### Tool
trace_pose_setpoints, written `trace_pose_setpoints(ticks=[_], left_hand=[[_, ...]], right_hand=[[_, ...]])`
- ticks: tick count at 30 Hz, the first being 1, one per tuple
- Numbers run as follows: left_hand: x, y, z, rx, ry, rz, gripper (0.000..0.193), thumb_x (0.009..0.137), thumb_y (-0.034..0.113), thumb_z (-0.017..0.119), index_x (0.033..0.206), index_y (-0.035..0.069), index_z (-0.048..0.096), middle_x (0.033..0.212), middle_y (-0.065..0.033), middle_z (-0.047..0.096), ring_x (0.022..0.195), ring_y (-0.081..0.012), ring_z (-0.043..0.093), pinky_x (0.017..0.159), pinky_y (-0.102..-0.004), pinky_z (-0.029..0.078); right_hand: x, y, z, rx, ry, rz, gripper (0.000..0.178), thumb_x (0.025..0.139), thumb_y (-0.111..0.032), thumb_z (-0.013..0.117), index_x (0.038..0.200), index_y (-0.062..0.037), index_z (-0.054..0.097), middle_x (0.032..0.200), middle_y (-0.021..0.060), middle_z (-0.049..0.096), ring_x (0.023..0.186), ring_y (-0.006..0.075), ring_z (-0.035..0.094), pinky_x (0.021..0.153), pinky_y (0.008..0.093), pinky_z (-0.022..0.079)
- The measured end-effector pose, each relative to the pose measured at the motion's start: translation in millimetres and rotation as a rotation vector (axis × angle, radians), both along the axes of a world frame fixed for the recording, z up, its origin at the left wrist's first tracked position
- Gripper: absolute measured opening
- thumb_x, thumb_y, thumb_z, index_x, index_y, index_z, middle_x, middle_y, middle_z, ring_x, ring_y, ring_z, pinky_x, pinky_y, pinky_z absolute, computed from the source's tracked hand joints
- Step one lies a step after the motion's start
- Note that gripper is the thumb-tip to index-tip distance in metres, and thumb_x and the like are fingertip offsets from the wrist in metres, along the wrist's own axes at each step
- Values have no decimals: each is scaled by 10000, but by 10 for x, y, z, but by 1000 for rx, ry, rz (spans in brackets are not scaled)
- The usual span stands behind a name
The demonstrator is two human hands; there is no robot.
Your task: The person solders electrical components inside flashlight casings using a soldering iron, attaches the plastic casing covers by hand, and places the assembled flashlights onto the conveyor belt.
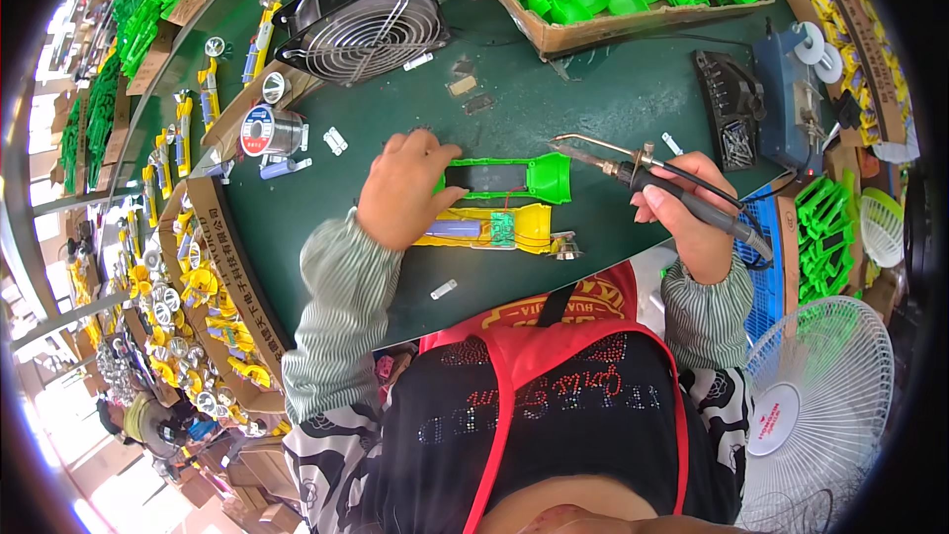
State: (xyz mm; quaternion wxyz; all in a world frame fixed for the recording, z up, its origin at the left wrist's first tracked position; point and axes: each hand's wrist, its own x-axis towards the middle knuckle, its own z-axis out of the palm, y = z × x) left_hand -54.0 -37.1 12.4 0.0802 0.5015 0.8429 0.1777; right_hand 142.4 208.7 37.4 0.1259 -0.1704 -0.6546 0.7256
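Observation:
My left hand is closed on the left end of a green plastic flashlight housing, which lies flat on the bench. Just below it is a yellow housing half holding a blue cylindrical battery and a small green circuit board. A silvery lamp part sits at its right end, and thin red wire runs between the two housings. In my right hand is a soldering iron with a thin curved metal feed tube. Its tip points left, above and right of the green housing, apart from it.
A black fan stands at the back left, near a solder spool. Behind is a carton of green housings. A black stand and blue soldering unit occupy the right. Small white pieces lie about.

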Motion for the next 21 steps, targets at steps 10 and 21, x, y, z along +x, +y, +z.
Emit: trace_pose_setpoints(ticks=[10, 21], left_hand=[[63, -330, 102, -3, 203, -243, 295, 745, 193, 656, 1016, 108, 573, 976, -107, 601, 832, -282, 599, 700, -374, 488], [154, -582, 225, -92, -176, -146, 531, 802, 148, 646, 1307, 143, 481, 1087, -167, 537, 971, -302, 566, 788, -402, 485]], right_hand=[[37, 126, 89, 9, -18, -116, 158, 820, 27, 617, 967, 28, 559, 800, 147, 647, 671, 155, 629, 620, 260, 522], [-5, 93, 192, 35, 8, -113, 162, 821, 26, 621, 971, 26, 560, 803, 148, 650, 669, 150, 628, 615, 253, 526]])
